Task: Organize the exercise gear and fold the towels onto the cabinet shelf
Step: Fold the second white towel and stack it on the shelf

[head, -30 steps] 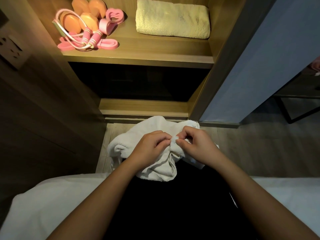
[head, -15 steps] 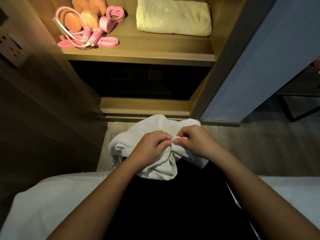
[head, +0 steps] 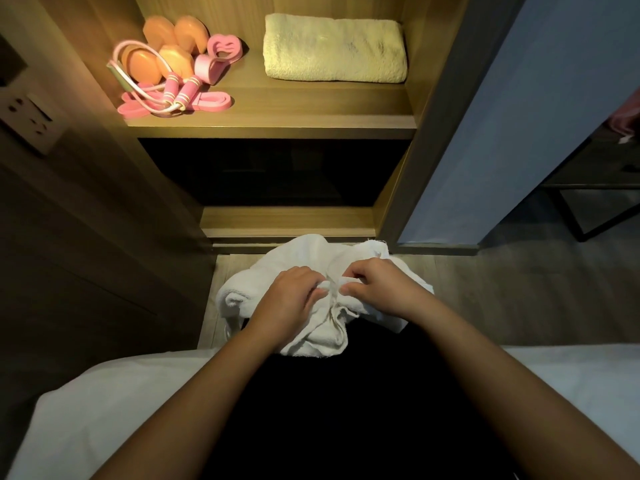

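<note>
Left hand [head: 294, 299], right hand [head: 377, 289] eased slightly apart, both pinching white towel [head: 311, 258] bunched beneath them.

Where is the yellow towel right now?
In the head view, the folded yellow towel lies on the right side of the lit cabinet shelf, with the pink and orange exercise gear to its left.

A wall socket [head: 26, 119] sits left, white bedding [head: 86, 410] below.
</note>
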Motion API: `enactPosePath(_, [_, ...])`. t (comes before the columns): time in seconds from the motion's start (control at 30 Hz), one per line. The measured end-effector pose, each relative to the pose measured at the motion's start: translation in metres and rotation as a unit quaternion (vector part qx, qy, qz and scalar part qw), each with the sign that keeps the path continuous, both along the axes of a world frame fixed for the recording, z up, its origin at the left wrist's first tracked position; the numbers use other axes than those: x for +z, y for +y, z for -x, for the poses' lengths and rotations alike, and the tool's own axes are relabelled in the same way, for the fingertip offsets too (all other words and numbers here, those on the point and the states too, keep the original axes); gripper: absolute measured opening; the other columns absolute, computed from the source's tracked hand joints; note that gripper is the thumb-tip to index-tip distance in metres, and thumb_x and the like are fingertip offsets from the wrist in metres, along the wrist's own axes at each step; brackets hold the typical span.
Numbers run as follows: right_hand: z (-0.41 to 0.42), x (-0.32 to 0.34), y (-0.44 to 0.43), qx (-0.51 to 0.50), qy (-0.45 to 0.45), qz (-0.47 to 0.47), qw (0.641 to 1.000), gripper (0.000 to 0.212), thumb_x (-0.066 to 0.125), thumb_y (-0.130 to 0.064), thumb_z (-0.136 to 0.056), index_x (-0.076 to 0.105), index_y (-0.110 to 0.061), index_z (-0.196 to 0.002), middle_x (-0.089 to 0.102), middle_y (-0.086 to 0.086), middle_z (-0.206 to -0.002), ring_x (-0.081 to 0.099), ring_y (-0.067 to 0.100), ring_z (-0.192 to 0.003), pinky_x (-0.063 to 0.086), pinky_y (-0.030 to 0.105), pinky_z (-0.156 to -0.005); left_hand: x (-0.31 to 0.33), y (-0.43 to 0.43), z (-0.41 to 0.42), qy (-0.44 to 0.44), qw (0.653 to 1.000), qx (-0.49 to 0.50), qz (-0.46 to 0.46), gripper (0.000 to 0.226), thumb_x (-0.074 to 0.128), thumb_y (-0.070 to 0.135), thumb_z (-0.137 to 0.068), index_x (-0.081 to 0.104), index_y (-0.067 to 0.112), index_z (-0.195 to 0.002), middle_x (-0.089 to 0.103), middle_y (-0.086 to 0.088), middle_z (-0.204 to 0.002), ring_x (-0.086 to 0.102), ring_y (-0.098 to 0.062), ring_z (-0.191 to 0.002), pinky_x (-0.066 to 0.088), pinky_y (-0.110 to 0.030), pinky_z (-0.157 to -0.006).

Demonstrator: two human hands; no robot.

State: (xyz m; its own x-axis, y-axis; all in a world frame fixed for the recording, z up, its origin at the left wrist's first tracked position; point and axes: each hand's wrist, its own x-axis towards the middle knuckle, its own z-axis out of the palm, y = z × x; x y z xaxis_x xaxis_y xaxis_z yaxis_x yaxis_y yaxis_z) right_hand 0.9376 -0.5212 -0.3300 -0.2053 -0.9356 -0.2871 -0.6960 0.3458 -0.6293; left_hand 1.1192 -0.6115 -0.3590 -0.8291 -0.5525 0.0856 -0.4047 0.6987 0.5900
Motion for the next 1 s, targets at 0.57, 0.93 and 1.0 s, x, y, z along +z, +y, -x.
enactPosePath(0.57, [0.197, 0.163, -0.034, -0.392, 0.075, 0.267, 0.877, 0.022, 0.057, -0.018, -0.093, 0.055, -0.008, -0.073, 0.053, 0.014, -0.080, 0.050, 0.027, -0.079, 0.036, 0.033, -0.068, 0.197, -0.203, -0.076, 0.223, 0.878, 0.423, 0.031, 0.028, 0.051, 0.026, -0.100, 0.065, 0.002, -0.102, 0.064, -0.022, -0.103, 0.059, -0.035, -0.095, 0.043, -0.034, -0.078])
enactPosePath(0.93, [0.237, 0.208, -0.017, -0.543, 0.005, 0.343, 0.766, 0.029, 0.051, -0.021, -0.096, 0.064, 0.001, -0.110, 0.064, 0.023, -0.110, 0.060, 0.036, -0.106, 0.045, 0.039, -0.090, 0.244, -0.240, -0.098, 0.295, 0.789, 0.538, -0.033, 0.037, 0.043, 0.030, -0.102, 0.064, 0.000, -0.109, 0.061, -0.028, -0.114, 0.058, -0.044, -0.108, 0.046, -0.050, -0.100])
enactPosePath(1.0, [0.234, 0.215, -0.019, -0.517, 0.008, 0.357, 0.778, 0.021, 0.050, -0.019, -0.095, 0.062, -0.001, -0.097, 0.058, 0.020, -0.093, 0.056, 0.029, -0.091, 0.042, 0.038, -0.081, 0.248, -0.239, -0.090, 0.318, 0.789, 0.526, -0.021, 0.035, 0.042, 0.032, -0.101, 0.063, 0.004, -0.105, 0.061, -0.025, -0.112, 0.057, -0.042, -0.108, 0.046, -0.049, -0.100])
